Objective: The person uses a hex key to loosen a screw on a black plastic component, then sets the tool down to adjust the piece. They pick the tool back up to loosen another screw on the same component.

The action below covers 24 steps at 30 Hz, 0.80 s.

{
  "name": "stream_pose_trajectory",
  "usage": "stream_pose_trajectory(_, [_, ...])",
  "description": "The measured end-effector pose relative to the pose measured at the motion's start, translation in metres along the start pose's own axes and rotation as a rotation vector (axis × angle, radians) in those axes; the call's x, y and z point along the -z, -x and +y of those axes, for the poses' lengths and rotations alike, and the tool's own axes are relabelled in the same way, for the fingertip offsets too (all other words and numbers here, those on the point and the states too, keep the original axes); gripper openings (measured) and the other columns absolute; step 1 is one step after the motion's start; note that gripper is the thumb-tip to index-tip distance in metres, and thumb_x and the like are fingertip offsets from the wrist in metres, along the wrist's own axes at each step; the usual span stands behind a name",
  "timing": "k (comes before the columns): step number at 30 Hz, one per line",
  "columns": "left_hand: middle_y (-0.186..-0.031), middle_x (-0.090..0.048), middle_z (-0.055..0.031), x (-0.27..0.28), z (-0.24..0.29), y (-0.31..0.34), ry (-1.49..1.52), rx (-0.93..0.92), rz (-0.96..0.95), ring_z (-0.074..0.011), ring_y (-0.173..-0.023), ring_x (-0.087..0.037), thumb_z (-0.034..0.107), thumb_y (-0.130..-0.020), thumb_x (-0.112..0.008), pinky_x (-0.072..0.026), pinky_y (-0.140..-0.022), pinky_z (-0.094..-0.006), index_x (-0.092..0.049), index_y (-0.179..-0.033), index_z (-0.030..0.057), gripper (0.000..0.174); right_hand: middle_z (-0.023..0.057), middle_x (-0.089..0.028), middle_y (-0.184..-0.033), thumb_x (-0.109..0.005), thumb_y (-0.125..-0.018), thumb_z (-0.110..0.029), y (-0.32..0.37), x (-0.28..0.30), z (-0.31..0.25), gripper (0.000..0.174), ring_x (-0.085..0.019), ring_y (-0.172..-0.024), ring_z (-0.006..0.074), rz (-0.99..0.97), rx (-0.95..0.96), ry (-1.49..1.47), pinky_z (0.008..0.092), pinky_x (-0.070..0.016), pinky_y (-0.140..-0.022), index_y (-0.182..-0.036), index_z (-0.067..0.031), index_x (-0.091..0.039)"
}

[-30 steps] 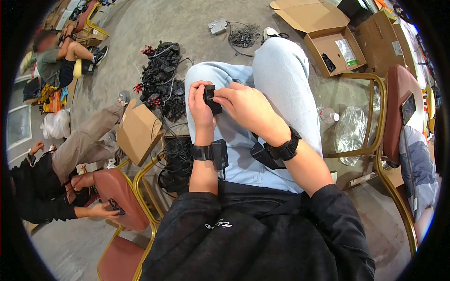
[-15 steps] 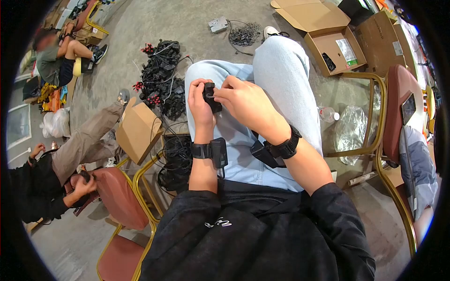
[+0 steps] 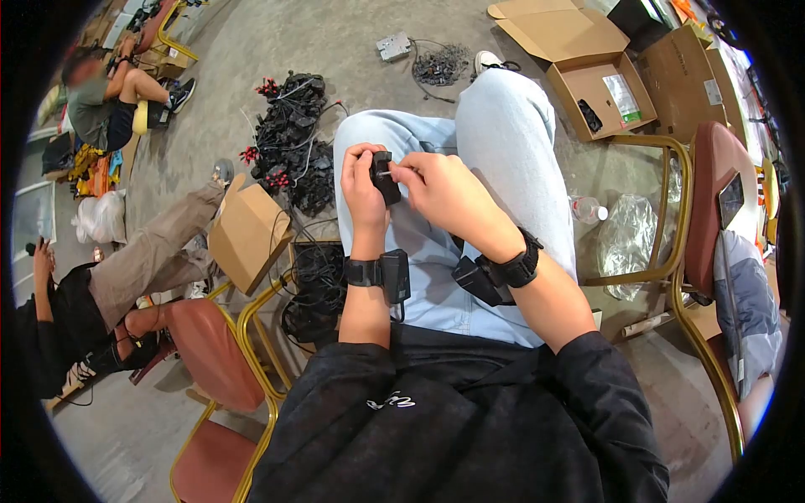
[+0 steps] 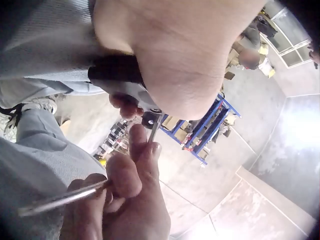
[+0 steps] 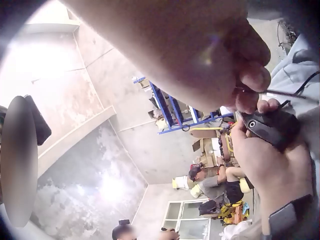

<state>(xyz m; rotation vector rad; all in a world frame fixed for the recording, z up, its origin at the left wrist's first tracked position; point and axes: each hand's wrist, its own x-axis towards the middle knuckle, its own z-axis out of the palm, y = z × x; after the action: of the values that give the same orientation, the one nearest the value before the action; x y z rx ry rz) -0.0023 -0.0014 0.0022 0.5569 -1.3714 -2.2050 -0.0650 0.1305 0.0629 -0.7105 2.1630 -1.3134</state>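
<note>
In the head view, my left hand (image 3: 363, 197) grips a small black plastic casing (image 3: 389, 187) upright above the lap, its fingers curled behind it. My right hand (image 3: 459, 199) is close on the right side and pinches a thin metal hex key (image 4: 65, 198) between thumb and fingertips. One arm of the key points at the casing, and the other sticks out past the fingers in the left wrist view. Its bend is hidden by the fingers. A round screw hole shows on the casing's end in the right wrist view. Both wrists wear black strapped devices (image 3: 394, 277).
Black cabled parts (image 3: 293, 142) lie heaped on the floor ahead, with an open cardboard box (image 3: 599, 101) at right. Red chairs flank me: one (image 3: 214, 352) on the left, another (image 3: 713, 193) on the right. Another person (image 3: 75, 310) sits at left.
My left hand keeps its grip on the casing. The right fingers have shifted slightly, and more of the key shows. At left, the other person's hand has left the chair back.
</note>
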Motion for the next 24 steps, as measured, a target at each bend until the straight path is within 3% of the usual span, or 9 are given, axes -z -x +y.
stream_pose_trajectory(10, [-0.094, -0.059, -0.0089, 0.001, -0.001, -0.002, -0.039, 0.014, 0.063, -0.015, -0.083, -0.057, 0.013, -0.098, -0.045, -0.0476, -0.077, -0.0277, -0.054, -0.098, 0.002, 0.015, 0.0183, -0.068, -0.082, -0.063, -0.089, -0.024, 0.001, 0.0, 0.002, 0.02, -0.065, -0.078, 0.0371, 0.056, 0.141, 0.055, 0.0448, -0.0524, -0.07, -0.092, -0.0058, -0.071])
stream_pose_trajectory(12, [-0.094, -0.059, -0.0089, 0.001, 0.0, -0.001, -0.041, 0.022, 0.069, -0.015, -0.083, -0.057, 0.013, -0.098, -0.045, -0.0474, -0.078, -0.0278, -0.054, -0.098, 0.0021, 0.014, 0.0145, -0.063, -0.083, -0.065, -0.087, -0.02, 0.002, -0.001, 0.005, 0.015, -0.064, -0.081, 0.0341, 0.139, 0.28, 0.164, 0.0433, -0.0512, -0.072, -0.091, -0.0066, -0.071])
stream_pose_trajectory(16, [-0.094, -0.06, -0.0091, 0.0, 0.003, -0.001, -0.029, 0.042, 0.074, -0.0152, -0.083, -0.057, 0.013, -0.097, -0.044, -0.0475, -0.078, -0.0276, -0.055, -0.099, 0.0023, 0.015, 0.0121, -0.057, -0.083, -0.066, -0.085, -0.017, 0.002, -0.001, 0.005, 0.012, -0.061, -0.081, 0.0318, 0.13, 0.341, 0.184, 0.0416, -0.0504, -0.074, -0.089, -0.0065, -0.07])
stream_pose_trajectory(19, [-0.093, -0.061, -0.0089, -0.001, 0.006, -0.001, -0.006, 0.065, 0.084, -0.0151, -0.083, -0.057, 0.013, -0.097, -0.044, -0.0476, -0.077, -0.0274, -0.055, -0.099, 0.0024, 0.015, 0.0125, -0.06, -0.087, -0.068, -0.086, -0.017, 0.002, 0.0, 0.005, 0.017, -0.062, -0.079, 0.0318, 0.086, 0.386, 0.201, 0.0402, -0.0506, -0.071, -0.099, -0.0059, -0.072])
stream_pose_trajectory(21, [-0.093, -0.061, -0.0087, -0.001, 0.005, 0.0, 0.0, 0.073, 0.089, -0.015, -0.082, -0.057, 0.013, -0.097, -0.044, -0.0478, -0.077, -0.0274, -0.055, -0.099, 0.0024, 0.015, 0.0121, -0.058, -0.082, -0.066, -0.085, -0.017, 0.002, -0.001, 0.004, 0.012, -0.062, -0.079, 0.0314, 0.109, 0.402, 0.205, 0.0411, -0.0509, -0.074, -0.087, -0.0048, -0.069])
stream_pose_trajectory(24, [-0.093, -0.061, -0.0081, 0.001, 0.0, -0.002, -0.053, 0.054, 0.092, -0.0146, -0.081, -0.058, 0.014, -0.097, -0.044, -0.0483, -0.075, -0.0276, -0.054, -0.099, 0.0026, 0.015, 0.0117, -0.058, -0.082, -0.066, -0.085, -0.017, 0.002, -0.002, 0.007, 0.013, -0.062, -0.079, 0.0304, 0.119, 0.365, 0.225, 0.0405, -0.0511, -0.074, -0.086, -0.0046, -0.069])
